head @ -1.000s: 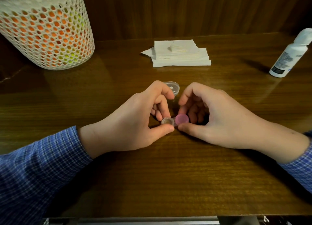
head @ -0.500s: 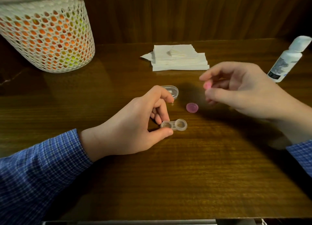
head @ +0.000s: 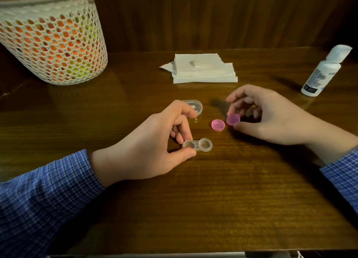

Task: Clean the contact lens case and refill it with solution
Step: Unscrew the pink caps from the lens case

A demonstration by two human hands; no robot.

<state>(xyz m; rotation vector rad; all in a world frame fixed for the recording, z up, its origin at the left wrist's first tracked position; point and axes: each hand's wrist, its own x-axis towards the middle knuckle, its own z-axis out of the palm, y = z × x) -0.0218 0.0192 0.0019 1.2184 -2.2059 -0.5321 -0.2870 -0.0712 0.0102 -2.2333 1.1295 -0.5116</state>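
In the middle of the counter (head: 213, 199), my left hand (head: 147, 149) pinches the clear lens case (head: 197, 145) by its left well, thumb in front and fingers (head: 181, 136) behind; both wells sit uncapped. Just beyond and right of the case lies one pink cap (head: 218, 125) on the wood. Touching distance from that cap, my right hand (head: 271, 116) grips a second, purple-pink cap (head: 233, 119) between thumb and fingertips. Far right of the case stands the solution bottle (head: 323, 71); folded tissues (head: 203, 68) lie behind it.
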